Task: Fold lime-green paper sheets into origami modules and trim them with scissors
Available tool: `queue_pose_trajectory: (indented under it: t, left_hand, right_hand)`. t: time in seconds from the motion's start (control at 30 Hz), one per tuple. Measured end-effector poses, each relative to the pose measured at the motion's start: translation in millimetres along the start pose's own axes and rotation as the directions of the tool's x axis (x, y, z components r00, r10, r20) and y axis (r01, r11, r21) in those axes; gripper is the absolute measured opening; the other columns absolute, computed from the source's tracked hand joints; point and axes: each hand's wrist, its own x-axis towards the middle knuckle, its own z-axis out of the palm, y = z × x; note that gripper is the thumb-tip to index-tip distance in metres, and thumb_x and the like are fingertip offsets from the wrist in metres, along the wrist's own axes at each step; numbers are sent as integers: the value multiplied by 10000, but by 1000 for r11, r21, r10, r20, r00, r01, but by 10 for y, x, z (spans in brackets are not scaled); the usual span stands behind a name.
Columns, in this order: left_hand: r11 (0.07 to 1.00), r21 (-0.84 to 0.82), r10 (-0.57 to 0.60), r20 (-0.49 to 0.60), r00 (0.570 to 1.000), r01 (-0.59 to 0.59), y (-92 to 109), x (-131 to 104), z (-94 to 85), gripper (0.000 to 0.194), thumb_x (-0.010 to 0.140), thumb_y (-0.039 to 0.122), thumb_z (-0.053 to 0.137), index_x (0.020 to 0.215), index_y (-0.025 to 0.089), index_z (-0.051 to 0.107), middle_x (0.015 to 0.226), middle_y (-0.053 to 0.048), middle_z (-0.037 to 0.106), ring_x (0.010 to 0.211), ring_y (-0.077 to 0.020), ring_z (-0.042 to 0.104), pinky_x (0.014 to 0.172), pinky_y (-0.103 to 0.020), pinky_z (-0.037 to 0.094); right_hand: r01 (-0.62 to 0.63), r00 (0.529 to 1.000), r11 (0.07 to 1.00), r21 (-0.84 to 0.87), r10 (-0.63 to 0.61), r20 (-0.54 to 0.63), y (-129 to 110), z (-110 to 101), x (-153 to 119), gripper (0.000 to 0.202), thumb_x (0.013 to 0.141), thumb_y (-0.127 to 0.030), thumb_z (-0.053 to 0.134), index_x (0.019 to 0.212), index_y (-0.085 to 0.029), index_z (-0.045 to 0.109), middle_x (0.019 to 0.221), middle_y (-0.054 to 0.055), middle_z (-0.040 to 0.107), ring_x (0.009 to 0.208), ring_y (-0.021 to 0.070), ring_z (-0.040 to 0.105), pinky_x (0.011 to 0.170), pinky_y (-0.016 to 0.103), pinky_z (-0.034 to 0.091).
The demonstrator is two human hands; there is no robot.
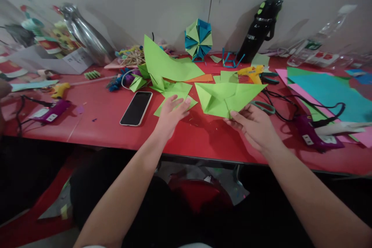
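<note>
My right hand (252,126) pinches the lower edge of a folded green paper (229,97), which is held up over the red table (200,139). To its left, my left hand (172,114) has its fingers apart and holds nothing. It is just above green paper sheets (178,90) lying on the table. Behind them stands a large curved green sheet (167,64). A black-screened phone (136,108) lies left of my left hand.
A yellow glue gun (251,73), scissors (264,106) and a purple power strip (316,133) with cables are at the right, near coloured sheets (337,93). Along the wall stand a black bottle (260,31), a blue-green paper wheel (199,39) and a silver flask (88,35).
</note>
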Motion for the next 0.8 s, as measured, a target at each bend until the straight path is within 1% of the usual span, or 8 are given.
queue_pose_trajectory:
  t: [0.1,0.17,0.23,0.33,0.4,0.47,0.63,0.8]
  left_hand:
    - [986,-80,-136,115,984,146,-5,-58,78,680,809,411,846,1349,168,511,1314,-202,673,1033,-275,758,876,-408,654]
    - [982,-69,-164,141,976,175,-22,-84,114,567,778,392,869,1222,162,604,1120,-138,738,871,-223,771,777,-364,666]
    - [989,-48,-130,127,983,137,-55,-90,127,443,717,378,905,1024,161,670,923,-59,736,745,-164,736,697,-313,659]
    - [1000,12,-30,88,996,29,-112,-84,116,376,675,398,917,778,160,645,717,10,661,651,-118,665,650,-272,647]
    - [998,51,28,69,997,-32,-142,-84,106,377,692,412,901,724,161,621,670,24,628,630,-107,640,657,-266,649]
    - [995,82,55,66,996,-60,-161,-85,101,377,709,417,888,703,162,609,647,30,607,618,-100,625,666,-261,651]
    - [990,112,73,71,995,-80,-199,-67,97,377,720,433,876,704,169,608,650,30,607,608,-99,625,674,-259,647]
    - [986,131,100,49,994,-106,-232,-58,101,369,722,410,877,701,171,596,645,18,646,577,-114,659,608,-244,612]
  right_hand:
    - [1,999,1000,-22,0,33,14,69,-9,478,629,-404,944,912,-226,603,939,-3,690,778,174,740,831,386,661]
    - [7,998,999,-46,-4,62,40,107,-11,477,645,-427,931,928,-227,603,929,3,693,777,188,747,808,392,662]
    - [22,996,997,-72,-16,90,85,130,-4,435,681,-441,909,912,-223,613,897,5,696,778,191,747,795,381,657]
    - [49,991,992,-120,-33,126,177,130,29,353,737,-449,876,823,-207,635,791,3,698,729,166,720,776,347,638]
    - [61,990,989,-137,-42,138,238,120,58,341,757,-453,866,769,-200,637,724,3,696,694,154,699,742,321,618]
    - [64,990,987,-144,-45,133,284,112,80,347,766,-457,861,741,-197,632,689,8,700,682,158,698,721,313,603]
    - [72,994,984,-164,-58,89,315,125,79,353,773,-462,856,717,-191,637,665,21,709,679,172,716,711,315,587]
    - [79,996,986,-144,-72,55,302,149,60,338,777,-434,859,694,-188,643,620,16,698,620,148,693,637,272,562]
